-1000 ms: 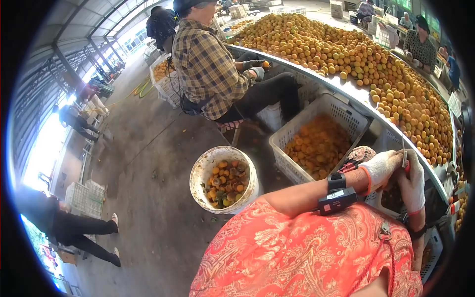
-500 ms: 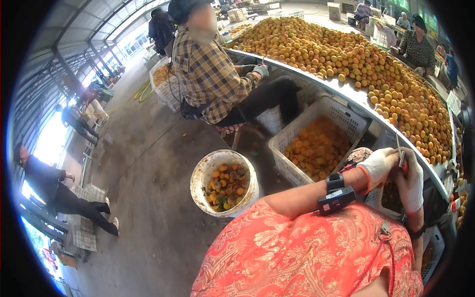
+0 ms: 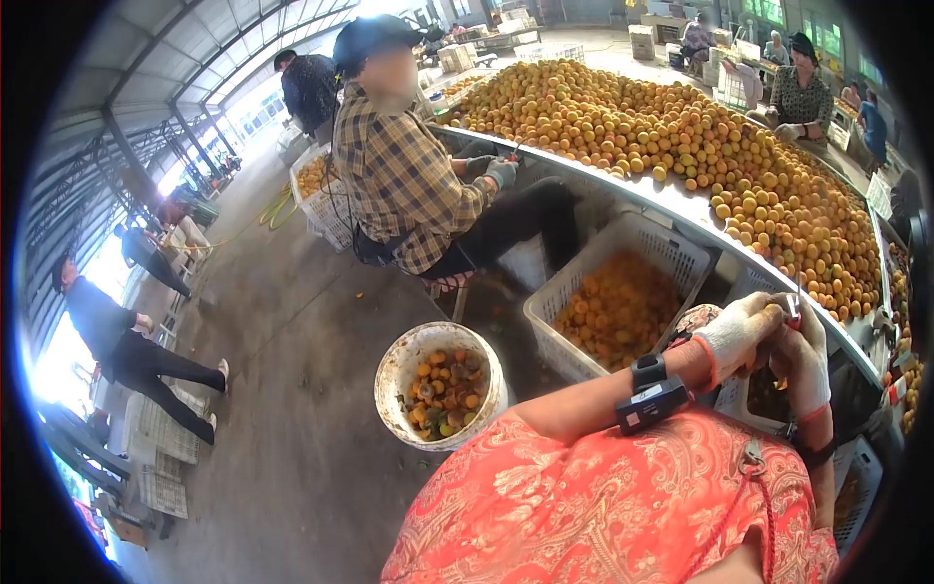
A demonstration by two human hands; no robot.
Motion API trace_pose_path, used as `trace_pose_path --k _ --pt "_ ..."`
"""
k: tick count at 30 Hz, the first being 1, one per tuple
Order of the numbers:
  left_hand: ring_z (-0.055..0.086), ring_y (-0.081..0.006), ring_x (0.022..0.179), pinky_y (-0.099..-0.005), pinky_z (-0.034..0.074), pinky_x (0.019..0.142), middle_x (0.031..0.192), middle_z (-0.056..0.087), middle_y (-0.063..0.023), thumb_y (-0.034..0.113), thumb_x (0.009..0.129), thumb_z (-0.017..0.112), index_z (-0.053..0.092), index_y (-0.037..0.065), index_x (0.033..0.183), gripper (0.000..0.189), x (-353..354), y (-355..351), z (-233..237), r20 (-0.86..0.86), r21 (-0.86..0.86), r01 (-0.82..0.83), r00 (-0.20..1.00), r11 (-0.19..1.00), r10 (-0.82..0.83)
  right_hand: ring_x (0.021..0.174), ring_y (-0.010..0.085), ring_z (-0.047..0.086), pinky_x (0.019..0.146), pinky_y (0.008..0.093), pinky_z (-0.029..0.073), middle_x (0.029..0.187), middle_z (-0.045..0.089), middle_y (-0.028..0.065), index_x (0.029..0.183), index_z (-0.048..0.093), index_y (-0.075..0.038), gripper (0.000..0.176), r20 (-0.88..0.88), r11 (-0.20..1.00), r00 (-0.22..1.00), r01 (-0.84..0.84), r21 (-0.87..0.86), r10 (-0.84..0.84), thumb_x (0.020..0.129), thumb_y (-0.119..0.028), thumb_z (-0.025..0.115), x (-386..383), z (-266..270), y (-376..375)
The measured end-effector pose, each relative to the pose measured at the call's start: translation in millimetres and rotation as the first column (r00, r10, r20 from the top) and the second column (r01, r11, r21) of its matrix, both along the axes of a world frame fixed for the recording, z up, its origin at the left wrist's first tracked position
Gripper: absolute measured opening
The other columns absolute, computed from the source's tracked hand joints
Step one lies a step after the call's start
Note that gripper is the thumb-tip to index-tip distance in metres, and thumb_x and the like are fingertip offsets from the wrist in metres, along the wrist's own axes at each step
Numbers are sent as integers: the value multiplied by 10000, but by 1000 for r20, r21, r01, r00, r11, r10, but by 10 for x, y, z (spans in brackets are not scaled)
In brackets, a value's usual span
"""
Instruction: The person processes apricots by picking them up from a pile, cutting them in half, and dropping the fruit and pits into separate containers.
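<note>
My left hand, in a white glove with bare fingertips, is closed in front of my lap, and what its curled fingers hold is hidden. Right beside it, my gloved right hand is closed around a red-handled cutting tool whose narrow metal blade points up. The two hands meet just short of the edge of a metal sorting table. Round orange fruits are heaped on that table. Below my hands, a crate with some fruit in it is partly covered.
A white crate of orange fruit stands under the table edge. Left of my knees is a stained white bucket with darker fruit. A co-worker in a plaid shirt sits close by at the table. Another person stands far left.
The view has shifted slightly. My hands stay together at nearly the same place, with the tool's blade turned a little. The person at far left has changed stance.
</note>
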State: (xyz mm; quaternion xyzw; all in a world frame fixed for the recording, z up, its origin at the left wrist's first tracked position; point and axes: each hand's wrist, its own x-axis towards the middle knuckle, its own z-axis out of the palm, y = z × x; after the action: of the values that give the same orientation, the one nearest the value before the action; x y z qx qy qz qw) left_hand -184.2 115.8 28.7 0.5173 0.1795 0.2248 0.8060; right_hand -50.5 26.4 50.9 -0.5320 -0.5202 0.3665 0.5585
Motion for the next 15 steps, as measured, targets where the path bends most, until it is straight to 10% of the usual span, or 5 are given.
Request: trace_pose_path --k 3,15 --pt "422 -91 447 -252 301 378 742 524 -26 302 1010 517 527 113 1297 344 16 -46 38 39 27 -4 999 1000 3 414 20 375 375 182 254 706 537 -42 1141 568 -55 240 -377 999 926 19 -33 -30 968 -214 516 164 -199 49" --pt "435 -58 509 -241 332 437 697 520 19 339 963 617 596 79 1007 265 95 -64 -70 -93 202 40 995 979 -22 413 9 369 367 179 250 676 514 -56 1013 568 -86 198 -286 993 952 113 -17 -113 991 -282 568 149 -215 14"
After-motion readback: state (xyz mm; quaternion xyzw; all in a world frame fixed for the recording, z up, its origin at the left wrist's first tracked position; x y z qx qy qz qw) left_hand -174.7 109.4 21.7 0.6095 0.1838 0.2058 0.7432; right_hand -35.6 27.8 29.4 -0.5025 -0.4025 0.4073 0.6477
